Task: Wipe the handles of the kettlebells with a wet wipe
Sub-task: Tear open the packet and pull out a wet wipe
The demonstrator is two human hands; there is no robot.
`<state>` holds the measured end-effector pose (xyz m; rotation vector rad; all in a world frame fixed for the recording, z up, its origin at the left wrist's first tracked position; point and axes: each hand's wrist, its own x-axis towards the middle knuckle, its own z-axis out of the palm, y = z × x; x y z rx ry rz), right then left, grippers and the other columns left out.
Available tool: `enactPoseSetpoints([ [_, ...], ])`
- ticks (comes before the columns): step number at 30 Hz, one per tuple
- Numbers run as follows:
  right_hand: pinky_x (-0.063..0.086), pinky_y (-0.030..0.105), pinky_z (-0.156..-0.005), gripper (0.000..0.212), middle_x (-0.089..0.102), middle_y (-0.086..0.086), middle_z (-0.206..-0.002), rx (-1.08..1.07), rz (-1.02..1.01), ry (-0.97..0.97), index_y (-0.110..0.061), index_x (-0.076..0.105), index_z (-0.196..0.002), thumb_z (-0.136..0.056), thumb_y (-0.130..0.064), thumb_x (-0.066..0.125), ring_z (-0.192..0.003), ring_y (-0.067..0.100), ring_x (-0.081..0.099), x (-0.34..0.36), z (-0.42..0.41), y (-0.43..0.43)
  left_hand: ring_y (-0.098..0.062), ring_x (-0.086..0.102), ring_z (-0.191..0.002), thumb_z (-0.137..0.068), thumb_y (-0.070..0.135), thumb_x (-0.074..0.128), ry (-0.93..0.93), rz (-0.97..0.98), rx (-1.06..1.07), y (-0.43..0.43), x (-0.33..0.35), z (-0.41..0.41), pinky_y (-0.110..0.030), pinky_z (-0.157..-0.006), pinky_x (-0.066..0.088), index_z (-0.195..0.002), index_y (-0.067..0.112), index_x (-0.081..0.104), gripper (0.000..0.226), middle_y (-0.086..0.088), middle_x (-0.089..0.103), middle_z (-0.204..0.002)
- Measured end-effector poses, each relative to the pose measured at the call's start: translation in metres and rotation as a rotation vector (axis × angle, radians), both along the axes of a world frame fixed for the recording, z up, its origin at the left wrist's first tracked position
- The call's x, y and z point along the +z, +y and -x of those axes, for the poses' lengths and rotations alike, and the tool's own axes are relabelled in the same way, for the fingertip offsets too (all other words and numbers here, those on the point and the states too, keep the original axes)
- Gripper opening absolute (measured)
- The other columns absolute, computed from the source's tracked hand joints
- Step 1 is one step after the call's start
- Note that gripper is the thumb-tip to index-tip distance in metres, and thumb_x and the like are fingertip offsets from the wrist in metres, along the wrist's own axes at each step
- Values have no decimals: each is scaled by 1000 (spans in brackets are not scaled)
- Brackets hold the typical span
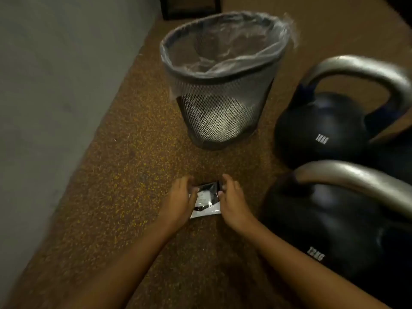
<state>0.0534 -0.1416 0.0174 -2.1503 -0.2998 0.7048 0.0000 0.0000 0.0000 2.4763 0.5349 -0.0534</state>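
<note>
A small black-and-white wet wipe packet (206, 200) is held low over the speckled floor between both hands. My left hand (180, 198) grips its left edge and my right hand (233, 197) pinches its right edge near the top. Two black kettlebells with silver handles stand to the right: the far one (321, 128) with its handle (361, 70) upright, and the near one (323, 228) with its handle (356, 181) arching over it. Neither hand touches a kettlebell.
A black mesh waste bin (223, 112) lined with a clear plastic bag stands straight ahead beyond the packet. A grey wall (55, 85) runs along the left. A dark frame (189, 7) sits at the far end of the brown speckled floor (133, 163).
</note>
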Motion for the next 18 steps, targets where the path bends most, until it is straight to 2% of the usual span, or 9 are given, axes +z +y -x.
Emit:
enactPoseSetpoints([
  [2,37,34,-106,46,35,11,-141,-37,-10,55,-13,28,-144,-99,-11,37,-126,22,40,-13,-1,4,-23,55,-105,-94,18,49,-3,52,20,4,-11,2,-32,-87,43,-119,10,51,26,-8,54,-115],
  [5,36,30,-99,43,39,16,-138,-83,24,111,-8,34,-141,-98,-9,36,-123,27,44,-32,-1,13,-25,57,-99,-91,10,50,19,106,21,3,-27,2,-30,-86,43,-111,7,56,21,-10,57,-110],
  [10,37,29,-95,38,46,19,-135,-188,4,192,-3,45,-133,-97,-6,37,-120,30,48,-38,0,25,-18,54,-88,-78,10,64,-10,137,56,1,-29,-3,-18,-77,36,-108,7,59,30,-9,56,-105],
  [12,40,29,-91,34,54,19,-128,-206,-28,228,-1,53,-125,-95,-4,38,-116,30,52,-39,1,28,-18,53,-86,-72,15,73,-15,134,46,1,-32,-2,-20,-76,36,-107,8,59,38,-9,55,-104],
  [15,42,25,-82,32,59,18,-122,-264,-115,312,1,57,-120,-94,-1,39,-109,27,56,-37,3,35,-21,52,-94,-71,23,77,-38,139,49,-2,-37,3,-30,-84,42,-106,9,57,43,-8,51,-105],
  [17,45,24,-80,28,62,16,-114,-282,-183,344,2,58,-114,-94,0,38,-97,22,59,-34,3,37,-19,51,-95,-73,30,75,-50,162,67,-4,-36,4,-33,-84,44,-106,10,54,44,-6,48,-103],
  [18,47,19,-76,28,64,12,-106,-277,-229,363,3,58,-112,-94,1,37,-89,17,59,-31,4,38,-17,50,-93,-74,33,74,-58,180,83,-6,-35,4,-32,-82,44,-104,12,53,42,-4,48,-102],
])
